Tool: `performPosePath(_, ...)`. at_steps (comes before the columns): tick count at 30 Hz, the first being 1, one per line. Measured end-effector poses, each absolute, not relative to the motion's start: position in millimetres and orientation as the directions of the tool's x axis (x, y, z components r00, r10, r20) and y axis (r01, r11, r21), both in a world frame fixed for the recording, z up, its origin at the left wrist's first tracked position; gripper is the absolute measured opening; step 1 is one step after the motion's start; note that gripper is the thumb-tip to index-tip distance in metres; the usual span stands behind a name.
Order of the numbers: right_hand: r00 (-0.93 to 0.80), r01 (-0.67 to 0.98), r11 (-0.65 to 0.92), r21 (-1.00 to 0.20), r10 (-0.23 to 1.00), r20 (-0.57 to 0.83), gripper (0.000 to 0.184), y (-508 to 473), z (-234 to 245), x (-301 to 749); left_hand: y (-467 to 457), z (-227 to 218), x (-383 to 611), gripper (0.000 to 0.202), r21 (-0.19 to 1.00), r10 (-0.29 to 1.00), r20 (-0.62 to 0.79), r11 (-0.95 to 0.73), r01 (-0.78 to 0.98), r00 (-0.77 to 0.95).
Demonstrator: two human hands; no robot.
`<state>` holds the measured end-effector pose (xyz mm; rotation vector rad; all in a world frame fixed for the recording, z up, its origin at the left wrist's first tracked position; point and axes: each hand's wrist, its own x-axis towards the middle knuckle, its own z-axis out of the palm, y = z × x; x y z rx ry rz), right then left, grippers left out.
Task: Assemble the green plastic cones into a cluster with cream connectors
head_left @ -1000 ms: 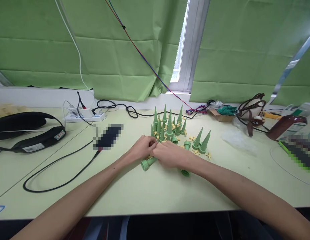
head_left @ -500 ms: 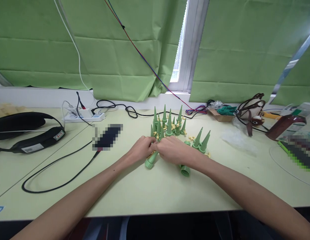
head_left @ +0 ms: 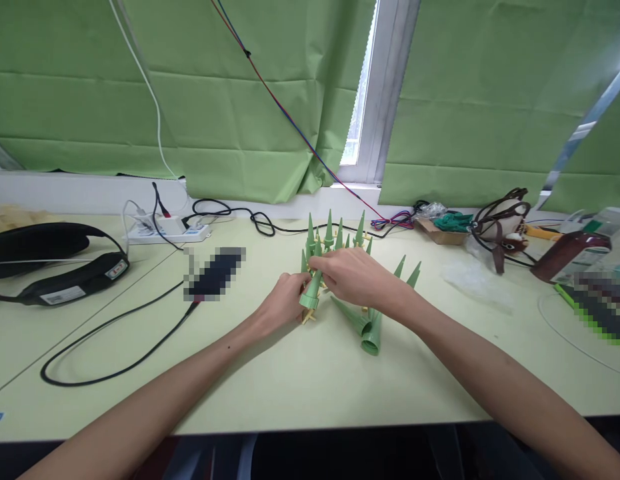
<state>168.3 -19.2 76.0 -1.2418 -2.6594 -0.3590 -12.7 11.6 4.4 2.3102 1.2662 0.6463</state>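
Observation:
My right hand [head_left: 353, 273] is closed on the narrow end of a green plastic spike [head_left: 311, 296], its wide collar tilted down toward me. Just left of it, my left hand [head_left: 285, 298] has its fingers curled in beside that spike; whatever they grip is hidden. A small yellow plastic piece [head_left: 309, 318] shows under the spike's collar. Behind both hands stand several upright green spikes [head_left: 329, 230] with small yellow pieces among them. Two more spikes lie below my right wrist, one with its hollow threaded end [head_left: 371, 343] facing me.
A phone-like dark object [head_left: 215, 275], blurred out, lies on the left with a black cable. Farther left are a black headset [head_left: 80, 287] and a white power strip [head_left: 165, 232]. To the right are a clear plastic bag [head_left: 473, 280], a cardboard box [head_left: 443, 232] and a dark red bottle-like object [head_left: 565, 257].
My right hand has moved up and away from me, lifting the spike's collar off the table. Another lying spike and the yellow piece have come into view.

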Motion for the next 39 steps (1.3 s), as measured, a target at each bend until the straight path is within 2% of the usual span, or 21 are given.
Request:
performPosePath(2,-0.634,0.770,0.625,0.129,0.728,0.262,0.025,-17.7,74.6,168.7,11.7,6.9,-11.5,0.016,0.608,0.871,0.236,-0.478,0.634,0.430)
performPosePath(7,-0.651,0.755,0.648,0.102,0.718,0.247,0.031,-15.5,73.9,169.8,11.3,12.6,-9.3,0.044,0.759,0.900,0.361,-0.435,0.485,0.243)
performPosePath(11,-0.644,0.759,0.643,0.099,0.722,0.251,0.028,-14.8,74.0,169.7,8.3,15.5,-10.6,0.049,0.825,0.878,0.385,-0.466,0.320,0.286)
performPosePath(14,-0.632,0.769,0.629,0.109,0.724,0.278,0.022,-13.3,73.8,169.6,6.3,17.1,-11.8,0.044,0.806,0.841,0.406,-0.514,0.294,0.358)
performPosePath(19,-0.626,0.762,0.644,0.066,0.707,0.328,0.020,-11.9,70.5,169.1,8.0,13.6,-10.2,0.032,0.715,0.796,0.439,-0.590,0.375,0.416)
performPosePath(23,-0.512,0.804,0.591,-0.065,0.743,0.432,0.036,-16.8,63.3,164.2,11.0,10.7,-9.5,0.036,0.680,0.818,0.486,-0.575,0.456,0.308)
performPosePath(26,-0.407,0.840,0.524,-0.140,0.779,0.478,0.030,-24.2,55.2,157.2,12.9,11.6,-11.2,0.034,0.669,0.812,0.560,-0.561,0.488,0.164)
performPosePath(29,-0.471,0.844,0.530,-0.083,0.806,0.358,0.016,-30.0,45.3,151.3,14.2,13.8,-13.0,0.033,0.674,0.776,0.631,-0.553,0.490,0.006)
performPosePath(31,-0.568,0.804,0.593,-0.038,0.787,0.241,0.014,-31.2,38.9,149.5,14.3,15.3,-13.4,0.033,0.683,0.752,0.656,-0.552,0.479,-0.069)
performPosePath(36,-0.677,0.728,0.685,-0.005,0.721,0.149,0.032,-27.8,29.1,147.4,12.9,16.0,-12.1,0.036,0.660,0.717,0.691,-0.572,0.488,-0.093)
performPosePath(39,-0.689,0.722,0.692,0.009,0.718,0.094,0.034,-25.6,27.4,145.1,13.2,13.8,-11.4,0.036,0.653,0.727,0.684,-0.571,0.497,-0.063)
